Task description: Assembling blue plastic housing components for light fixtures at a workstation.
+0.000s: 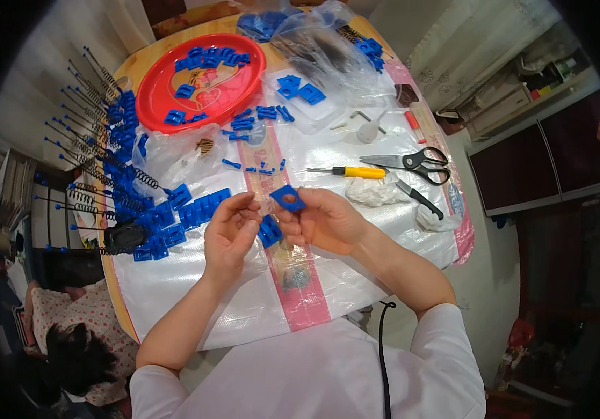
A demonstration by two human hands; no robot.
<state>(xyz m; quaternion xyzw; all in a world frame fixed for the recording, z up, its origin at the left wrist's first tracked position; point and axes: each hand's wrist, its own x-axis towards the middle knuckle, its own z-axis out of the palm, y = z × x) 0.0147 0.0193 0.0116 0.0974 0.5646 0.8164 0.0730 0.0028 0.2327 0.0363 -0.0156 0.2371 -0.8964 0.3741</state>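
Observation:
My right hand (324,222) pinches a small blue plastic plate with a round hole (288,198) above the table. More blue pieces (270,231) sit lower in the same hand's fingers. My left hand (230,232) is raised beside it, fingertips curled close to the held plate; whether they pinch something small I cannot tell. Both hands hover over a white woven sheet with a pink stripe (300,293).
Rows of blue plastic parts (181,213) and metal springs with rods (97,140) lie left. A red round tray (198,80) with blue parts stands far left-centre, clear bags (328,49) behind. A yellow screwdriver (352,172), scissors (415,163), a knife (418,199) lie right. A person (76,335) sits lower left.

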